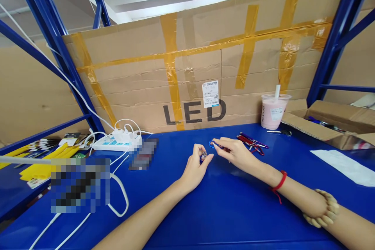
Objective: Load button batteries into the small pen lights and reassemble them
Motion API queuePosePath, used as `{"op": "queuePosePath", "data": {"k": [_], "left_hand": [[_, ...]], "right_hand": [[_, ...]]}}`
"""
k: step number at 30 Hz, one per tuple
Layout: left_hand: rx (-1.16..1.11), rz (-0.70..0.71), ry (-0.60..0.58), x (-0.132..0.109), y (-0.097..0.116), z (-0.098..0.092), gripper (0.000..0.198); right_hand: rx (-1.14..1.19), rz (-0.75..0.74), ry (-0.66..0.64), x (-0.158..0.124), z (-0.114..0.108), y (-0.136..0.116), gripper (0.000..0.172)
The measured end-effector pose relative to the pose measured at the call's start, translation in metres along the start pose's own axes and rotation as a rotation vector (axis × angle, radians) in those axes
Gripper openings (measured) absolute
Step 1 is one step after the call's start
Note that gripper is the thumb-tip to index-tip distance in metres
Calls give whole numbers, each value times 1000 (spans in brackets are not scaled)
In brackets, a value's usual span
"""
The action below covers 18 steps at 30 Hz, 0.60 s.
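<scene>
One white power strip [113,143], with cables plugged in, stands at the left rear of the blue table [202,215]. Just right of it lies a flat item [143,154], pixelated and not identifiable. Near the table's middle, the left hand [193,168] is clamped on a small shiny piece [203,157], gripped between thumb and curled fingers; its far end is hidden. Immediately right, the right hand [236,154] pinches a blue ring [210,143] at the fingertips. The ring is near the small piece; the two appear apart. Right of this hand lie red and purple pens [259,141], then a pink drink cup [272,112], a white sheet [345,167] and an open cardboard box [319,115].

Step in hand, as judged: fine two-handed handling of the small piece and the ring above the table. Next move, as judged: it calls for a steady left grip, a light right pinch and a clear sightline between the fingertips. Caution: parts this small could slip.
</scene>
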<state>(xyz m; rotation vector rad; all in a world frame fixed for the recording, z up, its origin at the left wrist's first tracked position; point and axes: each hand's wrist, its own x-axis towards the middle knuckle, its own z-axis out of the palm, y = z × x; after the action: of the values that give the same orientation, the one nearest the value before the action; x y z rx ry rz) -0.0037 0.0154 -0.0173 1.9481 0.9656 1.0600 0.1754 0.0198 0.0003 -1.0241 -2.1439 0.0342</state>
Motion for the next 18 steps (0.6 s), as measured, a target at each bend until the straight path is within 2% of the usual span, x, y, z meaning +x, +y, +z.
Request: {"op": "queuePosePath", "data": {"k": [3,8,18], "left_hand": [[-6,15,-63,1,0,0,18],[-61,29,-139,0,2,1,9],[-240,-14,-198,2,-5,3,11]], "right_hand": [[4,-61,43,0,1,-5,36],[10,-177,4,-2,5,-14,34],[-7,-220,-18,-5,12,-9,32]]}}
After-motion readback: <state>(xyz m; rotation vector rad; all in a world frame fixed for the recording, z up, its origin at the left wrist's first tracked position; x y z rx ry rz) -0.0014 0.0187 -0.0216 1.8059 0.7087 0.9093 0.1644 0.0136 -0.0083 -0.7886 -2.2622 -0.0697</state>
